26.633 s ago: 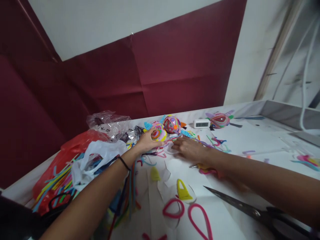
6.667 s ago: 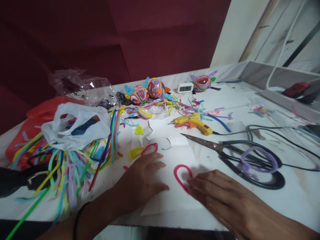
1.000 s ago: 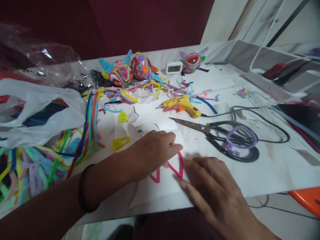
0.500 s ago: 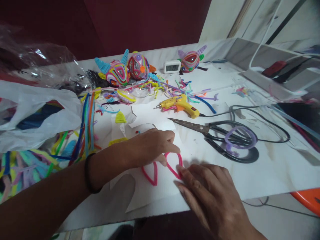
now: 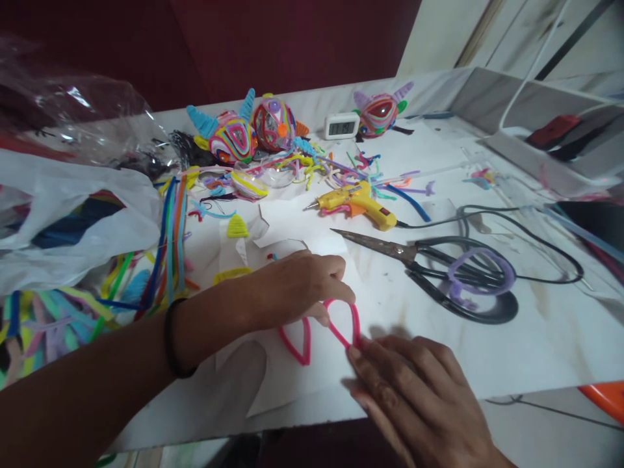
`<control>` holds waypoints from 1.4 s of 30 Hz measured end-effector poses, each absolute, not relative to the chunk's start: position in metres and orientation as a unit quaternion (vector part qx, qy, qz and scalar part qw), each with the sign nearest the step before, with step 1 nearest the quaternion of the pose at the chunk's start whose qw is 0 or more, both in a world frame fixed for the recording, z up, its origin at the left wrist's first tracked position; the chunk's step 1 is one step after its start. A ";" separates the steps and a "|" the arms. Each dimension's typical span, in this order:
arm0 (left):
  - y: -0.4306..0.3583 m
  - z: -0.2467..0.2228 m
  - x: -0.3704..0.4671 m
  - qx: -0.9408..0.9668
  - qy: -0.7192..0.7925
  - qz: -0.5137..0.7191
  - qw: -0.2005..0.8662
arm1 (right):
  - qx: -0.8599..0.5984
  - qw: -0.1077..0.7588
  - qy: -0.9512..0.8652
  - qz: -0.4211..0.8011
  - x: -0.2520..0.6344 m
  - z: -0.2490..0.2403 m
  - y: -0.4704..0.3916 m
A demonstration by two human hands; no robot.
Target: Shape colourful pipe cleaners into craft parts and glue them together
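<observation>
A pink pipe cleaner [image 5: 357, 323], bent into a teardrop loop, lies over white paper with its point toward me. My left hand [image 5: 302, 286] has thumb and forefinger closed on the loop's rounded far end. At the near point, the fingertips of my right hand [image 5: 414, 390] press on the loop, fingers held together; the right thumb's grip is partly hidden. A second pink pipe cleaner loop [image 5: 306, 344] rests on the paper [image 5: 277, 387] just left, its far end covered by my left hand.
Black-handled scissors [image 5: 404, 250] lie on the right, a purple pipe cleaner ring [image 5: 507, 273] on their handles. Beyond are a yellow glue gun [image 5: 363, 203], a small clock [image 5: 342, 127] and decorated balls [image 5: 234, 138]. Loose pipe cleaners [image 5: 63, 318] and a plastic bag [image 5: 29, 260] fill the left.
My right hand has shifted slightly toward me and now presses at the loop's near point rather than its right side. My left hand keeps its pinch. The whole view has shifted a little.
</observation>
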State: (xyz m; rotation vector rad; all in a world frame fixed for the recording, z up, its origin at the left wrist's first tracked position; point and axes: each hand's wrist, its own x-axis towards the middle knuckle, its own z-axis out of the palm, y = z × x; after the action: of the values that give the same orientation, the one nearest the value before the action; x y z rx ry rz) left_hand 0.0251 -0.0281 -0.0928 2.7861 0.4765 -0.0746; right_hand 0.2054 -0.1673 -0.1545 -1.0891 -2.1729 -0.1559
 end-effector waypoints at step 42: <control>-0.076 -0.105 -0.023 0.930 0.300 0.053 0.203 | -0.399 0.354 -0.846 0.020 0.211 -0.138 -0.164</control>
State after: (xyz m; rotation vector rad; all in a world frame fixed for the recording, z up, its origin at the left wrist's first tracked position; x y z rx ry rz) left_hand -0.0235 -0.0755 -0.1049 2.5960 0.8378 0.1468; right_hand 0.2109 -0.1645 -0.1384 -1.0316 -2.1873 0.0529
